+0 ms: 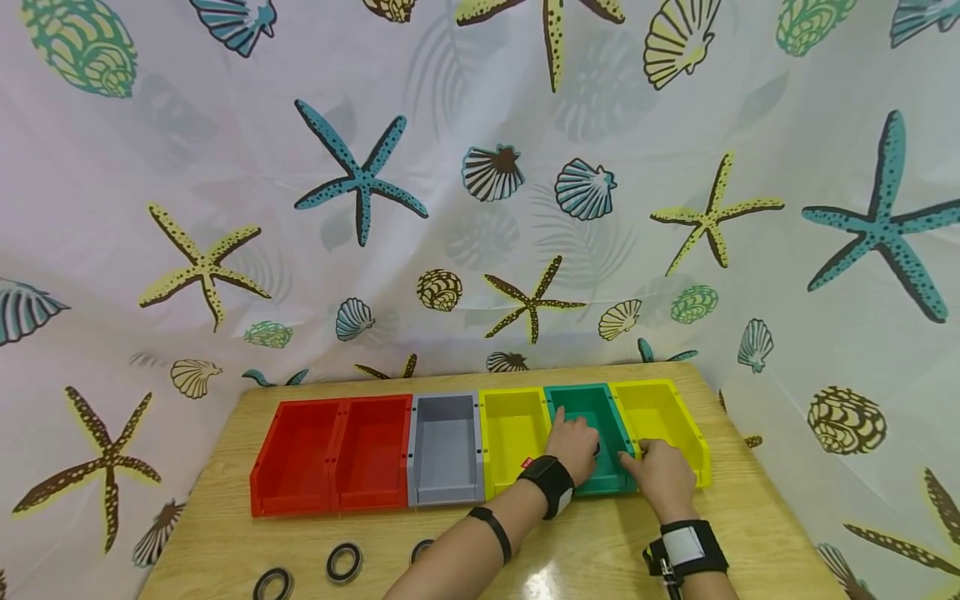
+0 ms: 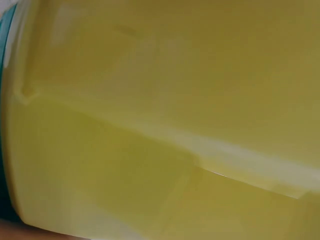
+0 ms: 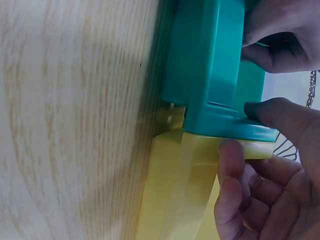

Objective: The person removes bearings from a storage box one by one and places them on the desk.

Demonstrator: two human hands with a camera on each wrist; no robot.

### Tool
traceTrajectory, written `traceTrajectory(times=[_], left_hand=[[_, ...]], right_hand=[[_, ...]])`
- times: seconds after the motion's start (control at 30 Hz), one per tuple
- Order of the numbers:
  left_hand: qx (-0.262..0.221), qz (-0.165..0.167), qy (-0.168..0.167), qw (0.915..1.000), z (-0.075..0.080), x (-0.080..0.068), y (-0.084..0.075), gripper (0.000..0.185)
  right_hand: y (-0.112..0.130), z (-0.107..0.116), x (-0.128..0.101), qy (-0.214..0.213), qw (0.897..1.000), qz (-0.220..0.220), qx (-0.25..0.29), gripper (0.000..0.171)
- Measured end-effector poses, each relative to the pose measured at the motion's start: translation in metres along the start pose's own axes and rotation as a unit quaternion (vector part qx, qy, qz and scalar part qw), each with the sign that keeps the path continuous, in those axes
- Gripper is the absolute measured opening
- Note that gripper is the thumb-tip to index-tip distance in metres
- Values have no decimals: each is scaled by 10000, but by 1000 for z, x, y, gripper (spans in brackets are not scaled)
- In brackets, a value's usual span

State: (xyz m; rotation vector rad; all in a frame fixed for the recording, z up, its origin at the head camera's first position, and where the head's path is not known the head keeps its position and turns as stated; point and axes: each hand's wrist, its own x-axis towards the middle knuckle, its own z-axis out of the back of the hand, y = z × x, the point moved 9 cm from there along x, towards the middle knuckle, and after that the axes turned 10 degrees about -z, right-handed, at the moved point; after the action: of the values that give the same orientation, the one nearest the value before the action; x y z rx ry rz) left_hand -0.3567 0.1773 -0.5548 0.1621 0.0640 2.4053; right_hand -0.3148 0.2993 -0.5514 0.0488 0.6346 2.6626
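Nearest the camera, three black rubber-looking rings (image 1: pixel 343 562) lay on the light wooden worktop (image 1: pixel 225 533), in front of a row of open plastic bins. The landmark of that row was the green plastic bin (image 1: pixel 588 412). To its left stood a yellow plastic bin (image 1: pixel 512 433), then a grey plastic bin (image 1: pixel 446 442), then two red plastic bins (image 1: pixel 333 450) side by side. To its right, touching it, stood a second yellow bin (image 1: pixel 663 412).

The left hand (image 1: pixel 573 446), with a black strap on its wrist, reached into the green bin from the front, fingers curled down inside it; whether it held anything could not be told, as the palm hid the inside. The right hand (image 1: pixel 660 471) rested at the front corner where the green bin met the second yellow bin. In the right wrist view its thumb pressed on the green bin's wall (image 3: pixel 220 65) while a finger (image 3: pixel 230 165) lay bent over the yellow rim (image 3: pixel 195 155) beside it, pinching that junction. A seashell-and-starfish patterned curtain (image 1: pixel 480 192) hung behind the row.
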Motion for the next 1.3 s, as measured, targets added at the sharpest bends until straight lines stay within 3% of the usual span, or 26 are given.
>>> traceTrajectory(times=[0.33,1.3], left_hand=[[164,30,227,9996,-5,1,-1,7],[393,41,424,9983,-3,-1,-4,8]], right_hand=[[0,1,-1,-37,10000,20,15,54],[2,3,-4,-133,9998,91,141,51]])
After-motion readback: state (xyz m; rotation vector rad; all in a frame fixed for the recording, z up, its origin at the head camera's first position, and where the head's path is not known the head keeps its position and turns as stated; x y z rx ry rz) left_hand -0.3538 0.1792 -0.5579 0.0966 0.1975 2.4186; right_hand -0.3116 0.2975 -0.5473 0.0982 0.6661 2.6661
